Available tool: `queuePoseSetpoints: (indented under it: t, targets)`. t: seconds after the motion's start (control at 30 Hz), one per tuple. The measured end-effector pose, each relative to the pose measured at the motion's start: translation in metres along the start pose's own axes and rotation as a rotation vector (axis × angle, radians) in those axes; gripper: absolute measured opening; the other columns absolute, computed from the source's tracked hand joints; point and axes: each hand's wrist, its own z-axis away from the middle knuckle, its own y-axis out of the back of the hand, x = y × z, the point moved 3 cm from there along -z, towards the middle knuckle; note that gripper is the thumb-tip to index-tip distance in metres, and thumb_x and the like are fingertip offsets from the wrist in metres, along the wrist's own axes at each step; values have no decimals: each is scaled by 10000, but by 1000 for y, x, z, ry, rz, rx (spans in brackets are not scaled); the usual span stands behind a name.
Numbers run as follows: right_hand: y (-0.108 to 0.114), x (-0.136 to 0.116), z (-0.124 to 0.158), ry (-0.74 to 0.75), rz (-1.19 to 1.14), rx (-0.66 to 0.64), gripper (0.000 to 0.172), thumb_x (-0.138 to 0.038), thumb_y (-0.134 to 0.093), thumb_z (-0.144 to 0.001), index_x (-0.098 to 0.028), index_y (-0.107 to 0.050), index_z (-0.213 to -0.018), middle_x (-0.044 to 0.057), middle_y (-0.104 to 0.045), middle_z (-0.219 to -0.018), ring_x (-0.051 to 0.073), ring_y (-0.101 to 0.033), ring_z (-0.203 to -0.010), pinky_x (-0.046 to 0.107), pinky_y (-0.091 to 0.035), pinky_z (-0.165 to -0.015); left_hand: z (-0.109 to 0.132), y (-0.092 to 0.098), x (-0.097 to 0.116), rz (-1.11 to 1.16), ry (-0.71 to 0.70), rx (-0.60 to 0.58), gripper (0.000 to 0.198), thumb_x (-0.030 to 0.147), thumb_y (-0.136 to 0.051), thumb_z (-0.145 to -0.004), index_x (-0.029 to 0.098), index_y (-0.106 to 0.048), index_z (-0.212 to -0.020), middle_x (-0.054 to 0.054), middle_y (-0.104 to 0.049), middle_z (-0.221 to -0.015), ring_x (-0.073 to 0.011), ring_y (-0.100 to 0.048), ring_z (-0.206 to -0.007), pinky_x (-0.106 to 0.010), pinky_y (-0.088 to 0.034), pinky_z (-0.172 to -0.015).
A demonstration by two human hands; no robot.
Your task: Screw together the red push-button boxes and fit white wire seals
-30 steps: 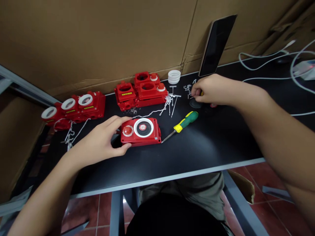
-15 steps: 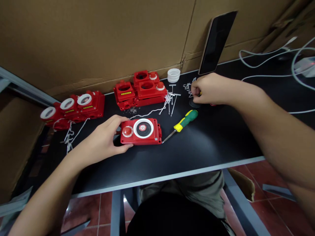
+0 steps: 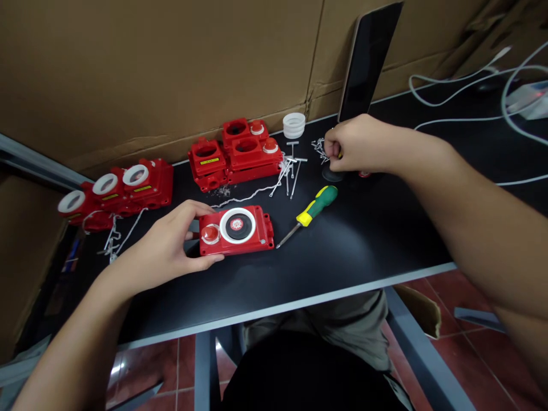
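My left hand [image 3: 173, 238] grips the left end of a red housing [image 3: 257, 238] lying on the black table. The housing carries a white ring [image 3: 223, 227] around a black disc [image 3: 243, 231] and a small red dome [image 3: 210, 233]. At the back right, my right hand [image 3: 355, 144] is closed, fingertips down by a small pile of metal screws or pins [image 3: 318, 147] and a dark round disc [image 3: 331, 173]. What its fingers pinch is hidden. Between the hands lies a green and yellow screwdriver [image 3: 317, 205], its tip near the housing's right end.
Several red housings [image 3: 252, 165] stand at the back, and more with white rings [image 3: 149, 188] at the left. Thin metal T-shaped rods [image 3: 295, 178] lie near a stack of white rings [image 3: 294, 125]. A dark flat panel [image 3: 368, 60] leans on the cardboard; white cables [image 3: 454, 120] run at right.
The whole view has shifted slightly, so things sit a little further left. My left hand still holds the red housing; my right hand remains by the small metal pieces.
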Motion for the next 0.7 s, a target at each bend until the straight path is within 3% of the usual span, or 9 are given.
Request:
queuePoseSetpoints:
  t: [0.17,0.27,0.43,0.6,0.7]
  targets:
    - [5,-5,2,110,-148,139,191,-5,-723,-798,-176,-722,-883,25,-751,-874,90,-532,-584,325,-435,-607,1,1,2,-13,-11,3,639,641,-953,-907,244,-692,-1333,-108,-766,-1412,-339,-817,-1242,-452,-768,-997]
    - [7,-17,8,213,-217,192,195,-40,-733,-781,-212,-715,-871,-14,-711,-799,129,-603,-660,336,-496,-707,-1,0,4,-49,-27,-6,584,612,-923,-925,232,-703,-1309,-98,-778,-1331,-315,-819,-1149,-434,-752,-966]
    - [2,-56,31,663,-551,292,127,-144,-742,-850,-244,-715,-924,-6,-738,-888,159,-676,-737,335,-555,-717,-3,0,8,-106,-71,-12,518,597,-873,-962,216,-724,-1280,-94,-777,-1257,-296,-800,-1073,-423,-719,-939]
    - [-16,-88,50,929,-417,493,180,-73,-657,-966,-217,-699,-1064,42,-766,-1069,172,-710,-898,316,-577,-804,-3,-2,10,-89,-52,-19,521,606,-872,-954,218,-714,-1265,-89,-772,-1241,-297,-790,-1065,-425,-717,-934]
    - [-28,-99,54,1007,-319,636,201,-49,-627,-1026,-219,-687,-1114,68,-794,-1112,215,-736,-1004,344,-592,-867,-2,-3,10,-94,-32,-29,536,608,-869,-949,223,-703,-1284,-91,-775,-1265,-306,-794,-1086,-444,-710,-966]
